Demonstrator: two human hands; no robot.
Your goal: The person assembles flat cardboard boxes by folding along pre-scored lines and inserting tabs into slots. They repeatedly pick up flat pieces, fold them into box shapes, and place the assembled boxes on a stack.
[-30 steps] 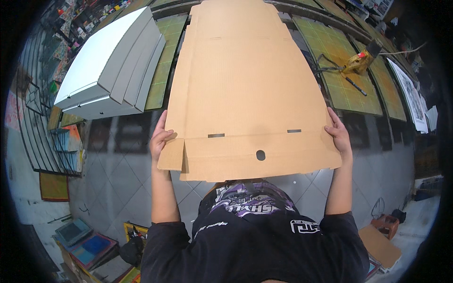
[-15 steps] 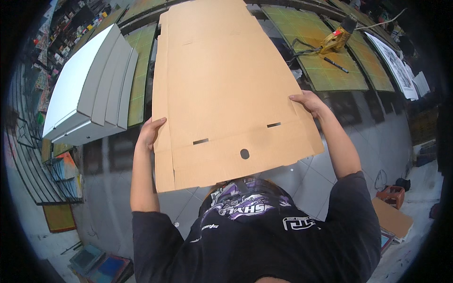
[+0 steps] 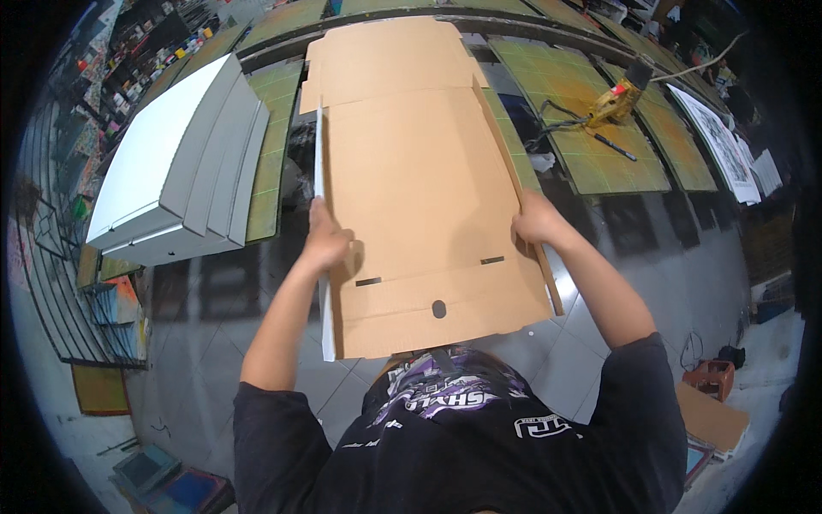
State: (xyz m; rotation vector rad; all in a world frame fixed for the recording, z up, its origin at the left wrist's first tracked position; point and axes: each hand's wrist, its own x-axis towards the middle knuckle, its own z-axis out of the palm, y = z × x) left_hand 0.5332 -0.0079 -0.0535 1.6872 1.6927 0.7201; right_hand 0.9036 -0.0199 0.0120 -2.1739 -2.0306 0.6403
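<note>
A large flat brown cardboard box blank [image 3: 419,188] with slots and a round hole lies in front of me over the green workbench [image 3: 599,128]. My left hand [image 3: 327,240] grips its left side flap, which stands folded up on edge with its white face outward. My right hand [image 3: 538,221] grips the right side flap, also folded upward. The near end of the blank hangs over my chest.
A stack of white flat sheets [image 3: 175,163] lies on the bench at the left. A yellow power tool [image 3: 615,101] with a cord rests at the back right. Printed papers [image 3: 719,137] lie far right. A cardboard piece [image 3: 711,415] sits on the tiled floor.
The side flaps, flat a second ago, now stand folded up under both hands. The blank has shifted slightly and my hands have moved inward along its edges.
</note>
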